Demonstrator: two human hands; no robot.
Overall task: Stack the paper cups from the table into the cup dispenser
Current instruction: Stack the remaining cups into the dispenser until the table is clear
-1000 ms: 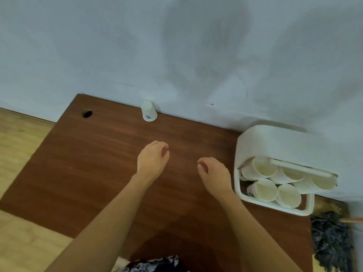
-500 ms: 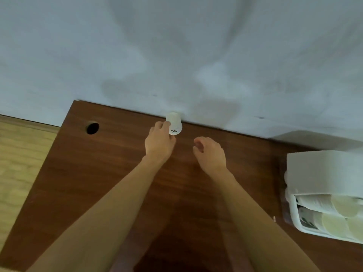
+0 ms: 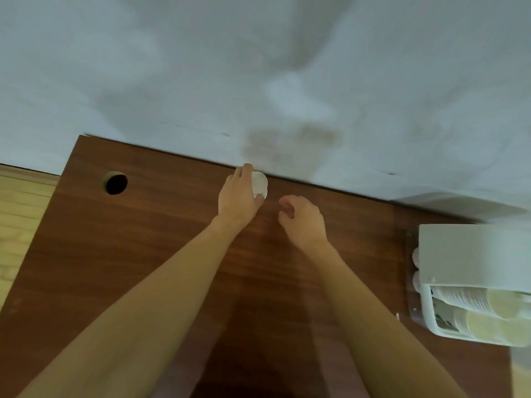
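Left hand [image 3: 240, 196] reaches to the far edge of the counter [image 3: 143, 254], right up against the wall [image 3: 201, 67]. Its fingers [image 3: 246, 169] curl around a white paper cup [image 3: 259, 183], thumb on the near side, other fingers on the far side; grip looks closed on the cup. The cup stands upside down, flat base up, at the counter's back edge, touching or nearly touching the wall; blur makes it hard to say which. Whether the cup is lifted off the surface: cannot tell.

Right hand [image 3: 304, 219] hovers just beside the left one, to its right, holding nothing. Its fingers [image 3: 286, 201] are loosely curled inward, a narrow gap between thumb and the rest, not touching the cup.

Both forearms are bare and stretch in from the bottom of the frame over dark brown wood grain.

White cup dispenser [image 3: 471, 254] sits at the right end of the counter, well apart from both hands, partly cut off by the frame edge. Stacks of paper cups [image 3: 477, 300] lie on their sides inside it, open rims facing the near right; at least two rows visible. A couple of cup bases poke out on the dispenser's left side.

Round cable hole [image 3: 116, 183] in the counter at far left. Light wood floor [image 3: 20, 211] shows past the left edge. Wall is pale with greyish smudges.
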